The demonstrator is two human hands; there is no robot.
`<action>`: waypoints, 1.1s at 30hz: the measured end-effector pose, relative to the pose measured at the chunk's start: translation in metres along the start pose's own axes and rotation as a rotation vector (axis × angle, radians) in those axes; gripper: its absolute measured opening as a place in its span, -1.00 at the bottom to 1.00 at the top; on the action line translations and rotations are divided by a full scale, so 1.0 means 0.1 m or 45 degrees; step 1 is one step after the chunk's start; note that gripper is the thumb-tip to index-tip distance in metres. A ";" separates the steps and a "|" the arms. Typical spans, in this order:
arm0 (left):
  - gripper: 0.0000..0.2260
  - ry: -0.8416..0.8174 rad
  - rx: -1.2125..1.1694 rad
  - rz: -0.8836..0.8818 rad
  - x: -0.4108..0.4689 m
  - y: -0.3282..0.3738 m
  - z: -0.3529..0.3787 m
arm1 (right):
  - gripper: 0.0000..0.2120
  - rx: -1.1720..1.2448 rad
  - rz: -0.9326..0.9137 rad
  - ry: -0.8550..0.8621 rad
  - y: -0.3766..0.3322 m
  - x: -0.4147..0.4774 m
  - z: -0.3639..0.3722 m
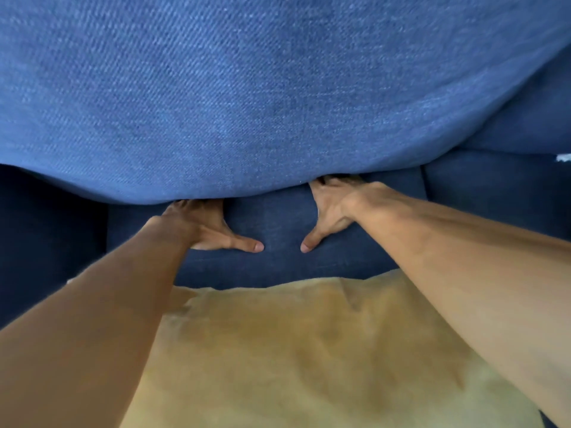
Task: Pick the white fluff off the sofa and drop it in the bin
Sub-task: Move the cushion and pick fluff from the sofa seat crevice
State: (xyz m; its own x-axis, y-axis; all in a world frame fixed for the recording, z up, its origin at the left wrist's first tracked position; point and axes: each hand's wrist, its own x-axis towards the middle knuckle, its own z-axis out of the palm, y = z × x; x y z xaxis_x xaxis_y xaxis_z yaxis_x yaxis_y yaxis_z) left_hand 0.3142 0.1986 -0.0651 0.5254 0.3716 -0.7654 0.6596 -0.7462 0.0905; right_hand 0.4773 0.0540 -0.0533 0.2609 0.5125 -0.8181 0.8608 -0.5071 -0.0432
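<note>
both grips, left hand (204, 225) and right hand (332, 208), clasp the blue cushion (247, 97), thumbs splayed.

Both forearms bare, no sleeves, rings or watch; short fingernails.

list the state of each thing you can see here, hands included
blue cushion: lifted, over both hands' fingers
left hand: fingers hidden under cushion, thumb out
right hand: same, thumb out
white fluff: lying on sofa at right edge
tan cloth: lying rumpled, nearest the camera
</note>
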 end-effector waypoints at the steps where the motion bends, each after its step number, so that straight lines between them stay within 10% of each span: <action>1: 0.25 -0.021 -0.017 -0.011 0.04 -0.01 0.00 | 0.29 0.007 -0.002 -0.025 0.00 0.04 -0.02; 15: 0.11 0.055 0.014 -0.020 -0.06 0.07 0.04 | 0.08 0.100 -0.010 0.297 -0.05 -0.15 0.10; 23: -0.53 0.246 0.113 -0.013 -0.31 0.12 0.01 | -0.80 0.209 0.116 0.473 -0.09 -0.41 0.15; 33: -0.74 0.401 0.072 -0.019 -1.04 0.02 -0.28 | -0.91 0.269 0.238 0.507 -0.28 -1.27 -0.02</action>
State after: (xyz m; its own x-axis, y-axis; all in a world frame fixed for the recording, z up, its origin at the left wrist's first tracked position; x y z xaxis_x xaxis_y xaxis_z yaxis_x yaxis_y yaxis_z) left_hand 0.2759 0.1744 0.0325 0.6622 0.5293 -0.5305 0.6424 -0.7654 0.0383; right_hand 0.4207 0.0045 0.0532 0.5850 0.6037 -0.5416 0.6865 -0.7241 -0.0656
